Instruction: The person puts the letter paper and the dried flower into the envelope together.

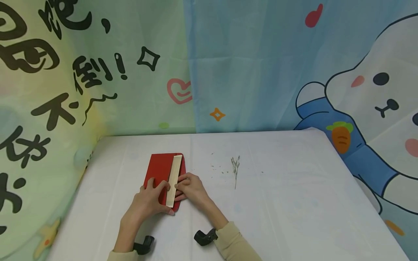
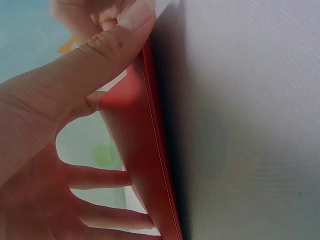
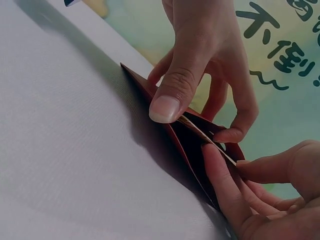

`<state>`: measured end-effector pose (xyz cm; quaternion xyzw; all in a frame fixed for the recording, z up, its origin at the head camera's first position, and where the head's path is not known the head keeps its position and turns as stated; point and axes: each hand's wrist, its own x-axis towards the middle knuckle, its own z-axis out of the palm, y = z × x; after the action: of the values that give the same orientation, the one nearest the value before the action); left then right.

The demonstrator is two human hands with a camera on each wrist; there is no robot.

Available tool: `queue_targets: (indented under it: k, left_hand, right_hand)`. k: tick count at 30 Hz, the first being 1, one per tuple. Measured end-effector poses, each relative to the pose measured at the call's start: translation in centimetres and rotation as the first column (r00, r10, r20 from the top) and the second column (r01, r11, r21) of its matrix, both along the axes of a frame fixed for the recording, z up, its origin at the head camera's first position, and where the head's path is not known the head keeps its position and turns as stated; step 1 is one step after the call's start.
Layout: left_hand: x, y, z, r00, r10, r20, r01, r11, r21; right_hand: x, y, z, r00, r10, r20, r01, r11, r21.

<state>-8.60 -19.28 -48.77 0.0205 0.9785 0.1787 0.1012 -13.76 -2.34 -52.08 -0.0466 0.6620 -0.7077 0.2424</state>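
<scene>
A flat red folder (image 1: 160, 166) lies on the white table, with a long cream strip (image 1: 173, 177) near its right side. My left hand (image 1: 148, 201) grips the folder. Its thumb (image 2: 115, 42) lies over the near edge, and the other fingers spread across the red face. My right hand (image 1: 192, 188) pinches the strip's right edge between thumb and index finger. In the right wrist view, a dark opening (image 3: 192, 145) shows beneath the strip, and a right fingertip (image 3: 212, 155) reaches into it. The folder's inside is mostly hidden.
A small dried sprig (image 1: 235, 170) lies on the white table (image 1: 294, 195) to the right of the hands. Several tiny bits are scattered around it. Black wrist devices sit at both sleeves. A printed curtain (image 1: 248, 65) stands behind the table.
</scene>
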Motion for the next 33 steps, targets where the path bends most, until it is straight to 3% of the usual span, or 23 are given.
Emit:
queue_targets:
  k: [33]
  left_hand:
    - [0.0, 0.0, -0.1, 1.000, 0.008, 0.008, -0.008, 1.000, 0.015]
  right_hand:
    - [-0.1, -1.2, 0.0, 0.999, 0.023, -0.026, -0.021, 0.998, 0.067]
